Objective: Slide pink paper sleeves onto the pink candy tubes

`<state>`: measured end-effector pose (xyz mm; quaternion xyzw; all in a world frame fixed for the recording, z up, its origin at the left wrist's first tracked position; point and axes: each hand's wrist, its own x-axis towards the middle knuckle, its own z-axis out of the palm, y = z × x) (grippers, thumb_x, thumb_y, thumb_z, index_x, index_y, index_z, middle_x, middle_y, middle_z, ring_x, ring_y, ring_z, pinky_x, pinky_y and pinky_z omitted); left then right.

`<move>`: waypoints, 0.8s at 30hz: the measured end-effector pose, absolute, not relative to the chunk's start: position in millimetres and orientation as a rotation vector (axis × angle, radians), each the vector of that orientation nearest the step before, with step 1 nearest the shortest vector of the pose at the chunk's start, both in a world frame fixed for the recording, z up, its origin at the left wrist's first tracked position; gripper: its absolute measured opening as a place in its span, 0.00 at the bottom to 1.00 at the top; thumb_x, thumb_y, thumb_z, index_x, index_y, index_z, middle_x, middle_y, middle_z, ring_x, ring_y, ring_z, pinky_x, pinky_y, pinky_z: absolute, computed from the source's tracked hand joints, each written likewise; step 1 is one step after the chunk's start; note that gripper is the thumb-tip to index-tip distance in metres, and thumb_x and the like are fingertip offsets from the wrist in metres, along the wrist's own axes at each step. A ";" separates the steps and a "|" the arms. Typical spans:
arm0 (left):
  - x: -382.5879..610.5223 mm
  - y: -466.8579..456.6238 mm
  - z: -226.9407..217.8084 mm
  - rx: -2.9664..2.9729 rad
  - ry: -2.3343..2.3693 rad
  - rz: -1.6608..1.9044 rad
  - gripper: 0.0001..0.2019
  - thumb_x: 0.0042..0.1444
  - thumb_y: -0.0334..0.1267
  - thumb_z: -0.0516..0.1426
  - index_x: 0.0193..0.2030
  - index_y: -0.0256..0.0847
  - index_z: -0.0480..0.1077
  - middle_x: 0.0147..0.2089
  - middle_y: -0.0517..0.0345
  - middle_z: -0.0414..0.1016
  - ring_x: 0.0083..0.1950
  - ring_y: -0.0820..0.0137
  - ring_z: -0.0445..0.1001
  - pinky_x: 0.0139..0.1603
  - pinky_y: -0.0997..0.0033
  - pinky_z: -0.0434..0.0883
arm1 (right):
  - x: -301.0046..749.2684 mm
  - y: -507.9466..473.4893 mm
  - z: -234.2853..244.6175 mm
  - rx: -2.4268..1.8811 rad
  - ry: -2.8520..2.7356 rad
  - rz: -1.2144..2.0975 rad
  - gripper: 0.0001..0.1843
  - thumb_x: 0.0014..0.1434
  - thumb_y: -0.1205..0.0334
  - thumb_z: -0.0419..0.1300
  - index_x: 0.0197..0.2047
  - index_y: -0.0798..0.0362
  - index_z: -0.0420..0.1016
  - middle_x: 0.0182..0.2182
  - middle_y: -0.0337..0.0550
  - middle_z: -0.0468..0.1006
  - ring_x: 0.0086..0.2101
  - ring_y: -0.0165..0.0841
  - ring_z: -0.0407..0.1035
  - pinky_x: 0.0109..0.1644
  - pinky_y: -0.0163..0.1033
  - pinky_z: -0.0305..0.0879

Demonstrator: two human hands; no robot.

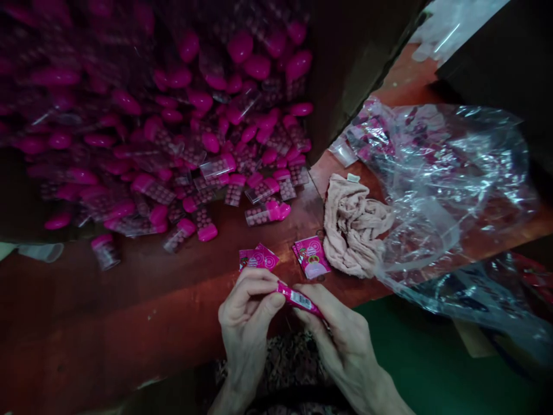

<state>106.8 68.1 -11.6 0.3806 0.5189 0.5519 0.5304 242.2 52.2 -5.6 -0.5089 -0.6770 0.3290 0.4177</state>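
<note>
My left hand (248,314) and my right hand (337,334) pinch the two ends of a small pink paper label (299,298) with a barcode, held just above the near edge of a reddish wooden table (129,323). Both hands are closed on it. Just beyond my fingers lie two small stacks of pink printed labels (258,259), with the other stack (311,256) a little to the right. A big heap of small clear bags with pink caps (173,132) spills across the table's far left.
A crumpled beige cloth (352,225) lies right of the labels. A large clear plastic bag (444,178) holding more packets fills the right side. A dark cardboard wall (349,63) stands behind. Green floor (432,369) shows below the table edge.
</note>
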 end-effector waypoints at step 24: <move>75.3 89.8 1.7 0.969 1.286 0.638 0.05 0.48 0.31 0.56 0.22 0.38 0.67 0.22 0.63 0.64 0.23 0.76 0.61 0.24 0.76 0.59 | 268.0 66.0 -19.8 -1.149 -2.173 0.398 0.23 0.58 0.77 0.49 0.57 0.58 0.64 0.42 0.53 0.79 0.45 0.37 0.73 0.48 0.42 0.73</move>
